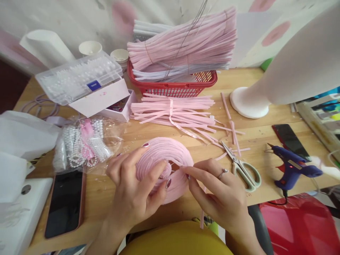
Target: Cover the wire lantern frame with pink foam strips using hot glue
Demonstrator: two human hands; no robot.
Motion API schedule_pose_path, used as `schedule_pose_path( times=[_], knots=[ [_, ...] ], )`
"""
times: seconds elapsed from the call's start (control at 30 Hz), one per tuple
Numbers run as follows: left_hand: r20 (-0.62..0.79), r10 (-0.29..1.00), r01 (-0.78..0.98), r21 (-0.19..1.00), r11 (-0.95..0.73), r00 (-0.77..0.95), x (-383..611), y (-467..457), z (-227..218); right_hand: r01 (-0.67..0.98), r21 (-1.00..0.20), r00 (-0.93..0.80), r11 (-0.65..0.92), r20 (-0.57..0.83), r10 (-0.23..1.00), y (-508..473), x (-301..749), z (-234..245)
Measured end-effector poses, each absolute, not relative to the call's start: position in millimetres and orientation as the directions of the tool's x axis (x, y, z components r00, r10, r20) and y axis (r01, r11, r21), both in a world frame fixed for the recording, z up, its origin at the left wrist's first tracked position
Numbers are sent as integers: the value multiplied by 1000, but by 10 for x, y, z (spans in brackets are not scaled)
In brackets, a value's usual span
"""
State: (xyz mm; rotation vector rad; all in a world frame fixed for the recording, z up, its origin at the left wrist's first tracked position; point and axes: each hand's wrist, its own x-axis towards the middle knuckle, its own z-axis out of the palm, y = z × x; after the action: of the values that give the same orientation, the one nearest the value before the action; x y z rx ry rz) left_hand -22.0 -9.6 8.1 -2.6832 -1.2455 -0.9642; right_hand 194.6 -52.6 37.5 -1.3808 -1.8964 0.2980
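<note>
A round pink piece made of coiled pipe cleaners sits between my hands near the table's front edge, with a small spiral and a gap in its middle. My left hand grips it from the left, thumb and fingers closed over the rim and near the spiral. At its right side, my right hand pinches a pink pipe cleaner against the rim, fingertips closed. The strip's loose end hangs below the right hand. Scissors with pale green handles lie just right of that hand.
Behind lie loose pink pipe cleaners and a red basket piled with bundles. A blue glue gun, a dark phone and a white stand are right. Bagged bead strings, a bead box and another phone are left.
</note>
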Motion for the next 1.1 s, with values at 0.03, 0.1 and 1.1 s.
schedule_pose_path(
  times=[0.03,0.1,1.1],
  knots=[
    [541,680,698,219,-682,495,-223,-92,83,720,-570,-137,395,442,887,-525,1944,376],
    [538,671,691,208,-693,510,-228,-84,86,730,-551,-154,405,445,882,-524,1942,370],
    [512,688,698,217,-683,514,-178,-118,86,764,-497,-138,412,498,856,-513,1950,214]
  ],
)
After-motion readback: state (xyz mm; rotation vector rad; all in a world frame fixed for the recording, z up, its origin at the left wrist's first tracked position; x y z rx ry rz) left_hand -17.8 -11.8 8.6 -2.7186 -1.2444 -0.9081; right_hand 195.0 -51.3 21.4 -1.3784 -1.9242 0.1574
